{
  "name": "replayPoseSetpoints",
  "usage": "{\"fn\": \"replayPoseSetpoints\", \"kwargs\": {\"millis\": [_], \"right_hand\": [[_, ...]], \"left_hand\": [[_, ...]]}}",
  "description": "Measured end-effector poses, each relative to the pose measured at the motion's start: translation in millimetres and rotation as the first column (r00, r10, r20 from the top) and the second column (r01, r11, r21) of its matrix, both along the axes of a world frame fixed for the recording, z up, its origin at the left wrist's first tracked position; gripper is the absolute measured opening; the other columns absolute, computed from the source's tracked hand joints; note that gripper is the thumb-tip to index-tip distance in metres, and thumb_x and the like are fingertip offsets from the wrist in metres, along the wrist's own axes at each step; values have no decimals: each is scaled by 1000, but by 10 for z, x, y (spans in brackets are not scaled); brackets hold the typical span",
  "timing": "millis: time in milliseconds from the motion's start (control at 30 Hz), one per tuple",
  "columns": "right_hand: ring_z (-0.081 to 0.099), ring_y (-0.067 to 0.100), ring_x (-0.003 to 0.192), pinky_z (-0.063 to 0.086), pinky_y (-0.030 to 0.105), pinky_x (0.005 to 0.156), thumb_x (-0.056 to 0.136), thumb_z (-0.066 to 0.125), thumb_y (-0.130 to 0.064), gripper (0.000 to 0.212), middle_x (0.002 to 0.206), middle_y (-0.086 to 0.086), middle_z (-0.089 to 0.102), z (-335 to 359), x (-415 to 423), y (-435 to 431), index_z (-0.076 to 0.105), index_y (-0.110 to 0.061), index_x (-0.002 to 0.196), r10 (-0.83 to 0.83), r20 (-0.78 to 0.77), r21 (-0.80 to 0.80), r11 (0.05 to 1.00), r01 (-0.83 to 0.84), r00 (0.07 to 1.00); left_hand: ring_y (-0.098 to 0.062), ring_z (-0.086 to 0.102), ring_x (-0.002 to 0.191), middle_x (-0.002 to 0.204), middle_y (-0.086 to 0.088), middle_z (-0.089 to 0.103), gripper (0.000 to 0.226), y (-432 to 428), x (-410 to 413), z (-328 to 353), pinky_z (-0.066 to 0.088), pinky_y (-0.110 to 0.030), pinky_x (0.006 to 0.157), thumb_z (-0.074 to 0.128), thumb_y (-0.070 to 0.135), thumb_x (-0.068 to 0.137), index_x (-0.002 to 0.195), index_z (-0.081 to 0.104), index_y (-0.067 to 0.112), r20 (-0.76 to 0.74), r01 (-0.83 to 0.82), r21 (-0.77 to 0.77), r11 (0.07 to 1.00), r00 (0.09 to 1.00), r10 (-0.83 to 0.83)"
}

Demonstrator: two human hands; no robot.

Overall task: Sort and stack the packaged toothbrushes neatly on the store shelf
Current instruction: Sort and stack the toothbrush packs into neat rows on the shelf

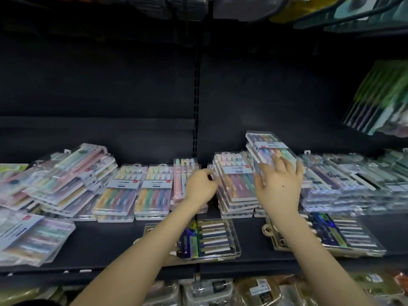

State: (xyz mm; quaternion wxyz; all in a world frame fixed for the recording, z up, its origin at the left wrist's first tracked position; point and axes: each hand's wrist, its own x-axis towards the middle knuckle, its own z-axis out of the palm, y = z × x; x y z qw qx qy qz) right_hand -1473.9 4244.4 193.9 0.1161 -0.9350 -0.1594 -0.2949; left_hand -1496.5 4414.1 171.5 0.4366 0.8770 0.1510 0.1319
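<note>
where packs [119, 195] lie, shelf [106, 244] is black.

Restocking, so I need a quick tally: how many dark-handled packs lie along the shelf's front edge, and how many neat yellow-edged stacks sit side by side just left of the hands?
Dark-handled packs at front edge: 2
Yellow-edged stacks: 2
Total: 4

Overhead, blurred hanging packs [295, 7], yellow and teal. At far right, higher up, tilted green packets [384, 96]. Low at the bottom edge, brownish wrapped goods [256, 290] in a row. Behind all, dark back panel [99, 85] with slotted upright [196, 96].
</note>
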Motion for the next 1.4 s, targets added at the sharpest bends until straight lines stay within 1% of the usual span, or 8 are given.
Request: {"fn": "replayPoseSetpoints", "kwargs": {"millis": [100,200,433,633,767,900,1133,1400], "right_hand": [[65,39,92,47,51,91,81,62,-17,21,100,19,70,-42,-160,323,74,-4,91,211,76,166,961,-221,975],[62,34,100,46,40,89,90,59,-25,27,110,13,68,-195,-255,744,71,-10,110,409,-135,152,908,-389,902],[24,34,141,27,46,113,98,35,-53,53,159,5,18,-673,-137,1336,34,-33,147,291,-567,-71,915,-397,771],[39,33,129,26,45,109,92,47,-41,42,139,13,48,-615,-222,1471,58,-21,127,261,-363,-150,931,-332,894],[58,26,99,46,33,86,91,55,-21,24,105,8,68,-560,-449,1668,70,-10,106,560,-258,148,828,-540,788],[51,23,118,36,30,102,96,51,-29,33,129,6,60,-668,-477,1871,63,-13,122,609,-442,3,735,-678,659],[35,34,134,38,41,105,101,40,-24,40,149,13,37,-733,-487,2092,44,-7,137,377,-615,-211,768,-605,693],[17,26,146,13,34,117,103,35,-20,44,158,7,24,-764,-450,1878,36,-11,146,429,-677,81,851,-519,598]], "left_hand": [[-27,58,112,124,-13,62,32,538,-311,-184,41,-29,89,56,23,92,121,65,10,81,-213,226,951,977,200],[-34,54,112,120,-20,60,37,1114,-640,-430,44,-38,90,54,28,91,120,63,7,-63,-338,495,801,905,421],[-21,46,126,138,-6,52,72,1436,-723,-696,26,-31,103,37,69,88,134,50,15,-243,44,739,672,948,205],[-34,58,105,108,-12,68,64,1685,-906,-655,37,-39,87,33,65,87,108,71,18,-3,-279,606,745,935,353],[-35,49,119,129,-18,55,45,1993,-1074,-730,33,-38,100,42,39,97,128,54,9,-215,-327,626,708,800,560],[-36,58,105,109,-20,65,37,2065,-1077,-703,41,-36,90,42,33,97,107,59,1,-228,-286,569,771,846,482],[-32,62,99,105,-18,66,40,1955,-1100,-667,44,-31,77,44,37,98,112,54,1,-257,-293,483,825,853,453],[-27,58,111,121,-11,63,57,1811,-1161,-734,41,-28,84,64,38,88,133,51,5,-175,-481,-25,876,865,470]]}}
